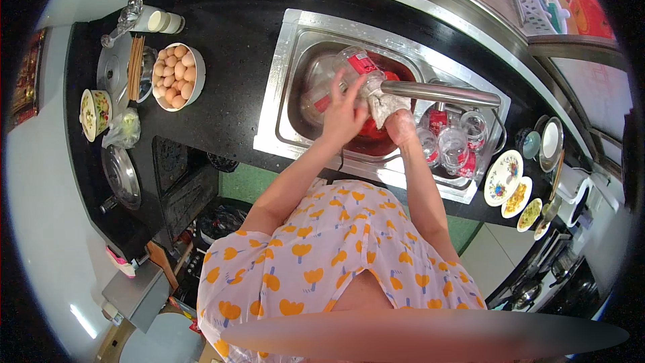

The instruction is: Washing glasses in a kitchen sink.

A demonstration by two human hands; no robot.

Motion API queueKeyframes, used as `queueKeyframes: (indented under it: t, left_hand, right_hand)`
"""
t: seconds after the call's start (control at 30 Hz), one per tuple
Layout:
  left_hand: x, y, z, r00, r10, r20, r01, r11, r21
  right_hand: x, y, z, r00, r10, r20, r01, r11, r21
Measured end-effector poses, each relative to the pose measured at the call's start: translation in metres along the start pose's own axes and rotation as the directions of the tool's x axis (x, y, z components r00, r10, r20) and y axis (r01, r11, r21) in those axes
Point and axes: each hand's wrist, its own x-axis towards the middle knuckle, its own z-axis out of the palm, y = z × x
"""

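My right hand point(401, 127) grips a wet, whitish cloth point(387, 107) under the end of the steel faucet spout point(441, 92). My left hand point(345, 117) is just left of the cloth, fingers spread. Its fingertips lie against or over a clear plastic bottle point(359, 60) with a red label; whether they grip it is unclear. The bottle's neck end points at the cloth and is partly hidden. Another clear bottle with a red label point(321, 103) lies in the steel sink basin point(297, 63), behind my left fingers. Something red point(370, 130) shows below the hands.
Several clear containers point(452, 146) with red labels crowd the drainboard at right. Beyond stand a floral plate point(504, 177) and small dishes of chopped food point(517, 197). A white bowl of eggs point(175, 76) sits on the black counter point(232, 60), beside chopsticks point(135, 68).
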Motion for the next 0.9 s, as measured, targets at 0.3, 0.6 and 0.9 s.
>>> queueKeyframes:
  t: [0.3, 0.6, 0.9]
  left_hand:
    - [0.038, -0.091, 0.042, 0.958, -0.285, -0.010, 0.261, 0.891, -0.371]
    - [0.067, -0.124, 0.121, 0.496, -0.623, 0.604, 0.845, 0.186, -0.501]
    - [0.105, -0.198, 0.208, 0.366, -0.612, 0.701, 0.766, -0.230, -0.601]
  right_hand:
    - [0.043, 0.025, -0.025, 0.994, -0.089, -0.061, 0.053, 0.893, -0.447]
    - [0.051, 0.043, -0.095, 0.965, 0.061, -0.256, -0.148, 0.931, -0.335]
    - [-0.019, -0.024, -0.039, 0.998, 0.029, -0.058, -0.047, 0.940, -0.339]
